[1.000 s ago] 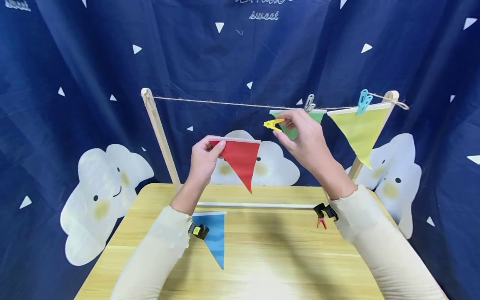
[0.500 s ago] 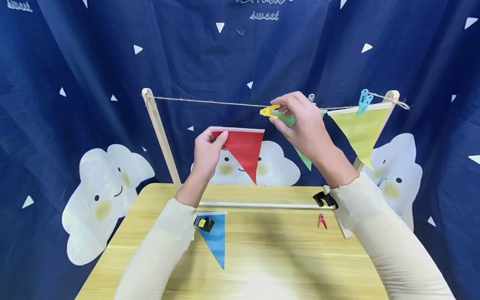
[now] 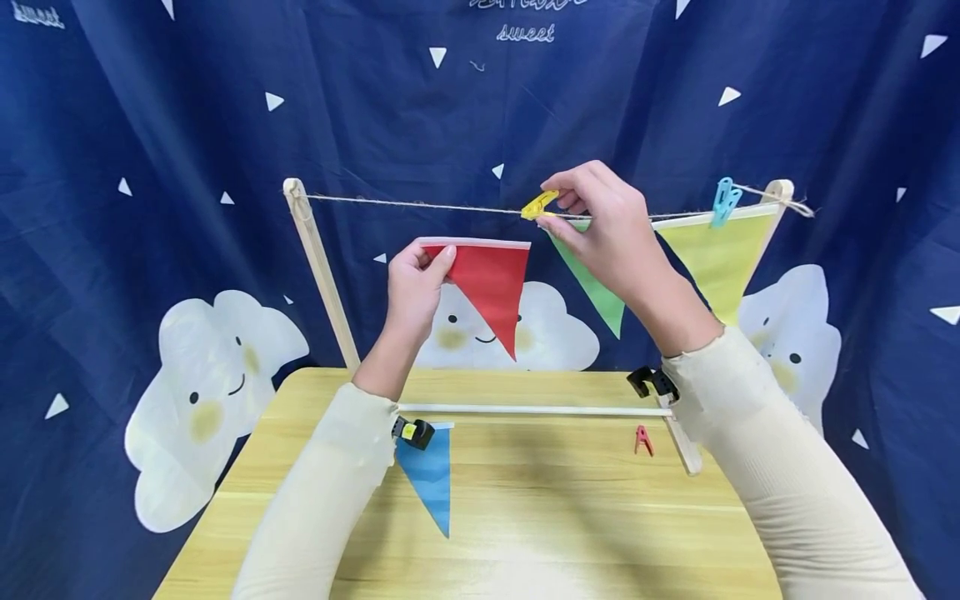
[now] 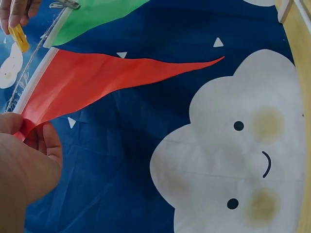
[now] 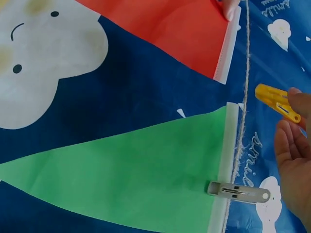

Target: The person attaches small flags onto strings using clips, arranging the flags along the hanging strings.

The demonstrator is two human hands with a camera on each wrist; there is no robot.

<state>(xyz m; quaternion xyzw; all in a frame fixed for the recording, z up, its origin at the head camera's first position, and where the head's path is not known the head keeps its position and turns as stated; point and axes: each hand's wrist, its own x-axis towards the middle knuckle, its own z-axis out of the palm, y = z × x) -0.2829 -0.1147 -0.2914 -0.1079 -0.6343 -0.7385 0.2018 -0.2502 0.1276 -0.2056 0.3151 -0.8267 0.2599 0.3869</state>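
Between thumb and fingers my left hand (image 3: 416, 287) pinches the top left corner of a red pennant flag (image 3: 491, 275), whose tip hangs down below the string (image 3: 420, 203). My right hand (image 3: 603, 225) pinches a yellow clothespin (image 3: 538, 205) by its handles, close to the string in the head view. In the right wrist view a slight gap shows between the yellow clothespin (image 5: 274, 101) and the string. A grey clothespin (image 5: 238, 191) clips a green pennant flag (image 5: 146, 170) to the string. At the right end, a blue clothespin (image 3: 725, 202) holds a yellow-green pennant flag (image 3: 720, 258).
Wooden posts (image 3: 322, 275) carry the string at both ends. On the table (image 3: 540, 517) lie a blue pennant flag (image 3: 429, 475) and a red clothespin (image 3: 643, 440). A white rod (image 3: 525, 410) runs low between the posts. Behind hangs a dark blue curtain (image 3: 397, 108) with clouds.
Both hands have risen toward the string, the left with the red flag and the right with the yellow clothespin. The clothespin has tilted. More of the green flag and the red clothespin show.
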